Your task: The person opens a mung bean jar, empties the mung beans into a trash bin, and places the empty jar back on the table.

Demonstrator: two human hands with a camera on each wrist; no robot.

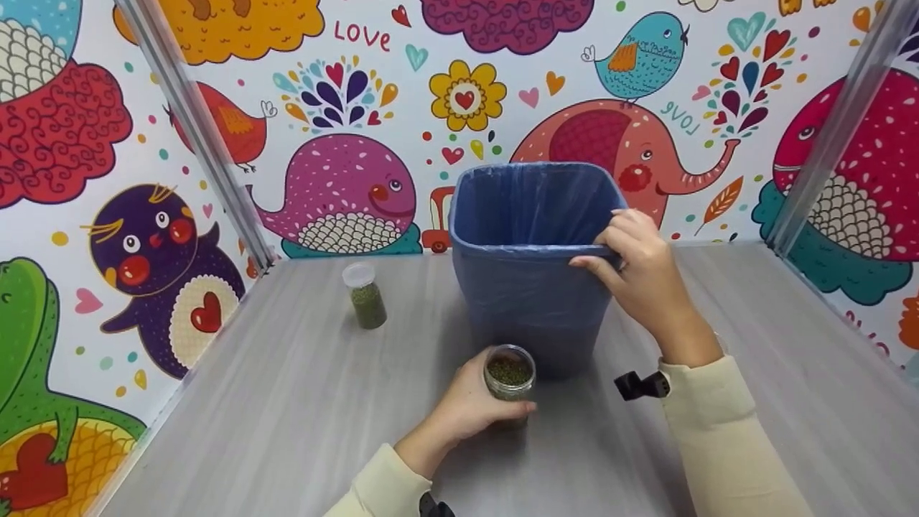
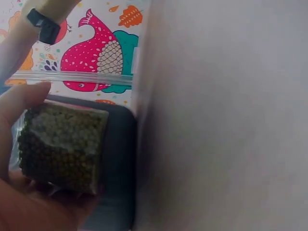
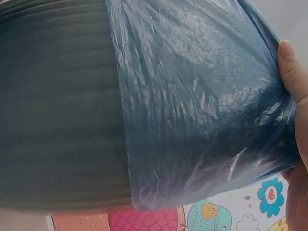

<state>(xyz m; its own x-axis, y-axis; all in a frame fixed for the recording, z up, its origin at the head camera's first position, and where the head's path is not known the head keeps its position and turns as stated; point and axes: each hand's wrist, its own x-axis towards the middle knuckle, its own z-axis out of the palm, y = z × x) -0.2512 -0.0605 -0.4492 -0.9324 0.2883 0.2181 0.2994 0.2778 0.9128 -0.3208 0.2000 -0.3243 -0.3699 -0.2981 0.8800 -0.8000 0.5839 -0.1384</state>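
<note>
My left hand [image 1: 470,402] is wrapped around a clear jar of small green beans [image 1: 510,370], its mouth uncovered and facing up. In the left wrist view the beans [image 2: 65,144] show through the jar's wall. A trash bin lined with a blue plastic bag [image 1: 531,301] stands just beyond the jar. At the bin's near right corner, my right hand [image 1: 639,269] grips the rim, thumb outside and fingers over the edge. The right wrist view shows the bag [image 3: 207,106] folded down over the grey bin wall [image 3: 57,110].
A second clear jar [image 1: 368,301] with green contents and a whitish lid stands upright left of the bin. Behind the grey table [image 1: 287,402] rises a wall printed with cartoon animals [image 1: 352,187]. Metal posts [image 1: 208,136] mark the corners at both sides.
</note>
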